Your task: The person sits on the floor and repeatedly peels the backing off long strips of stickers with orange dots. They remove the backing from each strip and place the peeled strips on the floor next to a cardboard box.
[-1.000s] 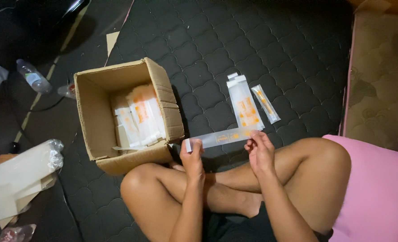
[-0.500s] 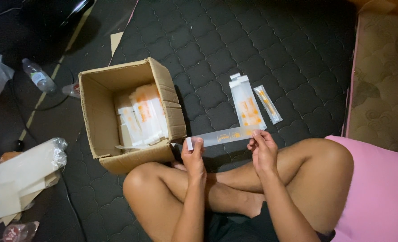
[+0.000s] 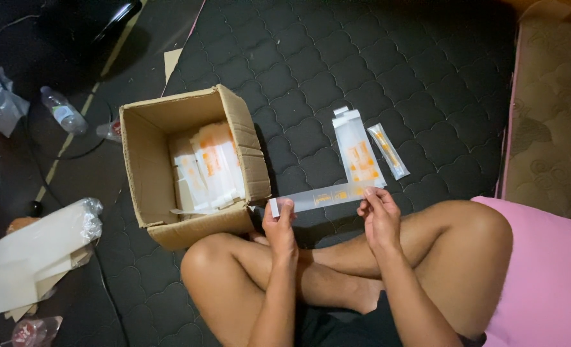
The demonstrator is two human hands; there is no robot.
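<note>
I sit cross-legged on a dark quilted mat. Both hands hold a long, flat white-and-orange carton (image 3: pixel 324 196) level in front of my knees. My left hand (image 3: pixel 279 222) pinches its left end and my right hand (image 3: pixel 378 215) pinches its right end. Just beyond it on the mat lie a flattened white carton (image 3: pixel 357 149) with orange print and a clear sachet (image 3: pixel 388 150) holding an orange stick. To the left stands an open cardboard box (image 3: pixel 157 122), with several white-and-orange packets (image 3: pixel 208 168) stacked inside.
A wrapped stack of flat white cartons (image 3: pixel 32 247) lies at the far left. Plastic water bottles (image 3: pixel 61 110) and a crumpled plastic bag (image 3: pixel 0 99) rest on the floor upper left. A patterned cushion edge (image 3: pixel 549 128) borders the right. Pink fabric (image 3: pixel 542 276) covers my right knee.
The view has shifted slightly; my hands and the long carton stay almost where they were, with my fingers adjusting at its ends.
</note>
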